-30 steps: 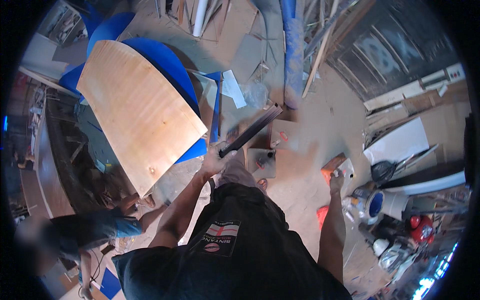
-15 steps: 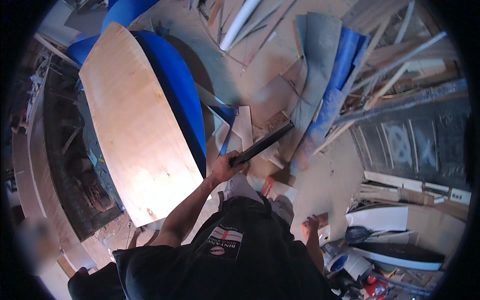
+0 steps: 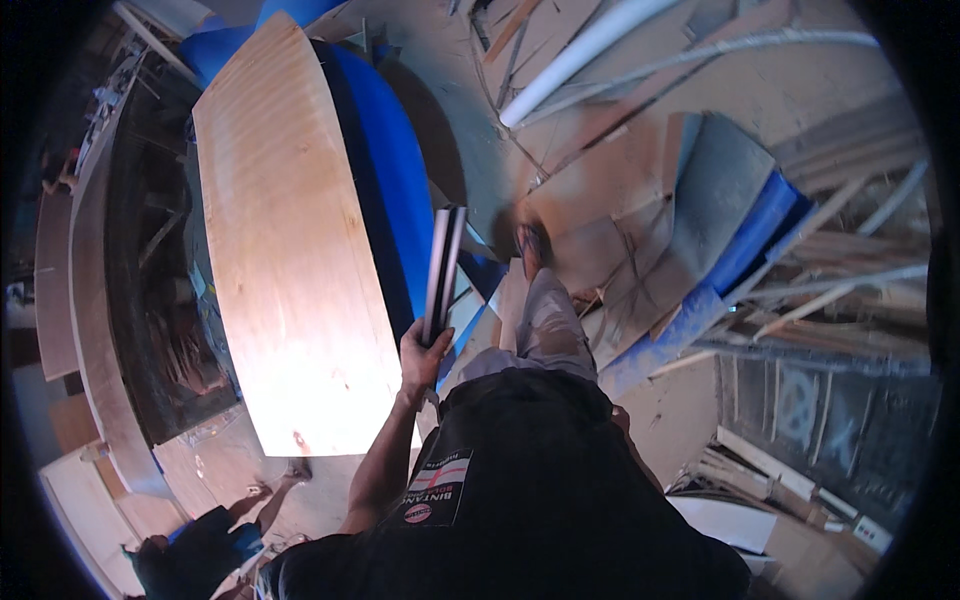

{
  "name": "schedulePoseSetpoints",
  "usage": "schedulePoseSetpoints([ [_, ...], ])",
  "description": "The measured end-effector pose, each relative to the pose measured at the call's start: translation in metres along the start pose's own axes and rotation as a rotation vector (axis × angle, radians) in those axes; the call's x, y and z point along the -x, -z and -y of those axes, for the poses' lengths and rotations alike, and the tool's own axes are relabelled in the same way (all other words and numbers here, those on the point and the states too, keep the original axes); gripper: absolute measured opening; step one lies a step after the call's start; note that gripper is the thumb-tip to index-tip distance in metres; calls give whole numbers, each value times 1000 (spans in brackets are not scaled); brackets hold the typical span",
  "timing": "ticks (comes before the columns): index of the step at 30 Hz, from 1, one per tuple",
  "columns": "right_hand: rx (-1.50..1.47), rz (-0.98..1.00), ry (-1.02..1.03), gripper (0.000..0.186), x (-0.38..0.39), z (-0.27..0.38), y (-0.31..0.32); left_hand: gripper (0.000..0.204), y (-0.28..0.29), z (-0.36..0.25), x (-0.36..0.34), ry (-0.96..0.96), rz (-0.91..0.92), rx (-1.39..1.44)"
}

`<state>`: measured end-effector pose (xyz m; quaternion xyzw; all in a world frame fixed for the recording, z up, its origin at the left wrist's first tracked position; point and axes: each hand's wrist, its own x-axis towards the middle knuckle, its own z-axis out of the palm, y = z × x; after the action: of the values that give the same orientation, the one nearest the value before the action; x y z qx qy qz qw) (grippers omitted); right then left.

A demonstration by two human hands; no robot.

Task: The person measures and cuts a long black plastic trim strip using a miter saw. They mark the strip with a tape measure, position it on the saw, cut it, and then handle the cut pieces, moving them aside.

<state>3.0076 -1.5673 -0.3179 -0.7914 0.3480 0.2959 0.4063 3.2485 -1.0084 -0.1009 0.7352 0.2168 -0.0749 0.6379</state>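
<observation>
Dark flat bar [image 3: 442,270], long axis upright, in clenched left hand [image 3: 424,352], tip pointing ahead.

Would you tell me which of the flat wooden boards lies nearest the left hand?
The large pale plywood sheet on the blue bench, just left of the left hand; other boards lie farther off.

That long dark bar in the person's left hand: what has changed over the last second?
The long dark flat bar swung from slanting up-right to nearly upright beside the big pale plywood sheet. The right hand, seen earlier, is now out of view. The left hand kept its grip on the bar's lower end.
</observation>
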Motion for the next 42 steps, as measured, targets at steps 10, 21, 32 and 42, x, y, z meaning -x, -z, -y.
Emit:
schedulePoseSetpoints([
  [10,609,159,468,42,-286,226,100,23,-15,-81,-228,186,-398,164],
  [21,276,-85,620,39,-427,757,104,25,-20,-258,-479,45,-207,49],
  [32,-97,315,1076,50,-401,1340,22,27,32,-342,-724,-78,-164,-160],
  [42,-406,271,1171,63,-467,1582,32,29,88,-508,-1042,-346,21,-143],
])
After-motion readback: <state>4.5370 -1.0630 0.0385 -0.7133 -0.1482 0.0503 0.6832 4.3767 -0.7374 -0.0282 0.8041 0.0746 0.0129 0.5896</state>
